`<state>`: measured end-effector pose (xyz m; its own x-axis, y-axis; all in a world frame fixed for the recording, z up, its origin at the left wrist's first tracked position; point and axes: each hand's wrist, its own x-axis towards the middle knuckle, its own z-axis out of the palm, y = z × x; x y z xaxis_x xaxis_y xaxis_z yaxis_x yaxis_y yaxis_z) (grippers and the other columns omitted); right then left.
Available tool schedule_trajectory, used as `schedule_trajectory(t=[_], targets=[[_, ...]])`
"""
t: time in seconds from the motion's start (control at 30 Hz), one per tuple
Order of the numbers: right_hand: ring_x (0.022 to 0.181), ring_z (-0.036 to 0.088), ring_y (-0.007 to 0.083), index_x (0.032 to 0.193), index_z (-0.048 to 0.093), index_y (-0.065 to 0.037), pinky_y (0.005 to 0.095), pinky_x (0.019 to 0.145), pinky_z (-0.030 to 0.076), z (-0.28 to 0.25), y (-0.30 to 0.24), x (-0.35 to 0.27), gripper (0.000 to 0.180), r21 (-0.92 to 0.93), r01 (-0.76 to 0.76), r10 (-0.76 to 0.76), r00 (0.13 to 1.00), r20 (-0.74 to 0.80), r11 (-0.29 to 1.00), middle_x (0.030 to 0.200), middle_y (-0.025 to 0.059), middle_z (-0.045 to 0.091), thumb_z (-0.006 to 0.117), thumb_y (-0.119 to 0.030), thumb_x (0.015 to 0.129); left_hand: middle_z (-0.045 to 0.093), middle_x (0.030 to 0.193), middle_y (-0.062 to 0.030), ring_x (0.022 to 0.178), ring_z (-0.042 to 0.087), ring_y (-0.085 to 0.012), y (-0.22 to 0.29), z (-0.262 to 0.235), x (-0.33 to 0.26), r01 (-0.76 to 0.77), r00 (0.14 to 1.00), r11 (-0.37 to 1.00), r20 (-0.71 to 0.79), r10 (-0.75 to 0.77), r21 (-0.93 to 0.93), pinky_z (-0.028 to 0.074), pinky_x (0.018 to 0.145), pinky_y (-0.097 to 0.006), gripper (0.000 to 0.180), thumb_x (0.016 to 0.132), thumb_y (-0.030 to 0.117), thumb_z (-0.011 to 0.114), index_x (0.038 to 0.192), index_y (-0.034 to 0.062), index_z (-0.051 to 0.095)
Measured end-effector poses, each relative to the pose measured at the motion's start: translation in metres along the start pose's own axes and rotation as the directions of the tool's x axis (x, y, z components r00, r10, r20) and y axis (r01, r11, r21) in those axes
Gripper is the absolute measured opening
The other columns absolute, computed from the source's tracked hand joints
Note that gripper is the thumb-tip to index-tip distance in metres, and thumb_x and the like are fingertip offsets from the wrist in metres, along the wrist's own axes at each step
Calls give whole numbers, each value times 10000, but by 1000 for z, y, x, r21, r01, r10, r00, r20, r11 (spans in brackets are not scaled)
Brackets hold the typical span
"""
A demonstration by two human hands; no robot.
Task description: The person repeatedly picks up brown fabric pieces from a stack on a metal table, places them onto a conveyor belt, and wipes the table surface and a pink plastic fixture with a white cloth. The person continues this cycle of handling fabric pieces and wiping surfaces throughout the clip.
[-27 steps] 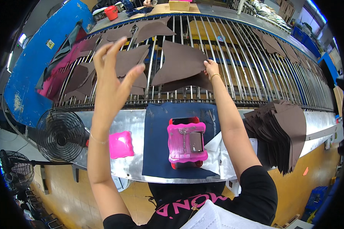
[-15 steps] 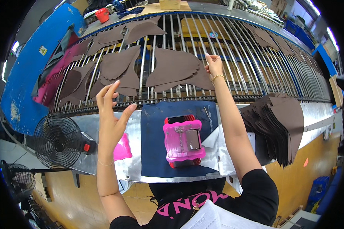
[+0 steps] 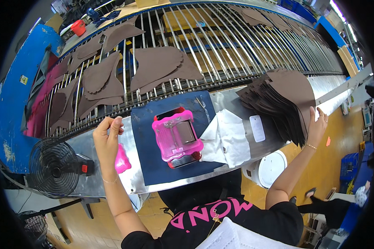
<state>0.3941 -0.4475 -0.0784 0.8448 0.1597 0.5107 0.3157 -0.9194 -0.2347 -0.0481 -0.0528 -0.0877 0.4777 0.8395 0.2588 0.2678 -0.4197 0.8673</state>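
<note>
My right hand (image 3: 317,128) is at the right edge of a fanned stack of dark brown cut pieces (image 3: 293,89). Its thumb and fingers are apart, and the fingertips touch or nearly touch that edge. Over the metal table's left part, my left hand (image 3: 107,135) is raised with its fingers curled in and nothing visible in them. On the rack of metal rods, brown pieces (image 3: 156,64) lie in overlapping pairs, some with scalloped edges. A pink plastic holder (image 3: 170,135) stands on a dark blue mat (image 3: 143,166) between my hands.
A black fan (image 3: 56,166) stands at the left table end, near a small pink object (image 3: 122,159). White cloth (image 3: 230,141) and a white tag (image 3: 257,128) lie beside the mat. A white bucket (image 3: 272,168) is below the table edge. Another person (image 3: 326,211) is at lower right.
The view has turned to the right. My right hand has moved from above the rods to the brown stack. My left hand, spread before, has come down and its fingers have curled in.
</note>
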Motion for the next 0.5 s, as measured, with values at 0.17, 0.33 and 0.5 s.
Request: schedule_trajectory(t=[0.17, 0.33, 0.5], targets=[[1140, 541, 397, 1211, 596, 52, 448, 981, 428, 35, 62, 2, 785, -244, -150, 215, 940, 265, 958, 1167, 300, 587, 540, -645, 856, 581, 647, -36, 605, 539, -81, -3, 6, -4, -25, 999, 1000, -31, 25, 12, 418, 570, -231, 317, 944, 215, 614, 744, -31, 592], [1144, 540, 401, 1172, 608, 70, 451, 982, 428, 30, 56, 2, 855, -255, -175, 229, 953, 199, 951, 1135, 305, 607, 597, -691, 781, 562, 666, -30, 618, 531, -77, 0, 2, -14, -25, 999, 999, -20, 26, 46, 414, 578, -230, 255, 948, 148, 585, 771, -36, 585], [1065, 585, 395, 1152, 595, 75, 456, 923, 463, 19, 49, 3, 803, -239, -193, 230, 964, 136, 952, 1037, 270, 651, 693, -610, 746, 552, 681, -17, 623, 511, -70, -10, -4, -18, -2, 1000, 999, -19, 3, 54, 394, 588, -216, 299, 961, 203, 590, 770, -26, 575]])
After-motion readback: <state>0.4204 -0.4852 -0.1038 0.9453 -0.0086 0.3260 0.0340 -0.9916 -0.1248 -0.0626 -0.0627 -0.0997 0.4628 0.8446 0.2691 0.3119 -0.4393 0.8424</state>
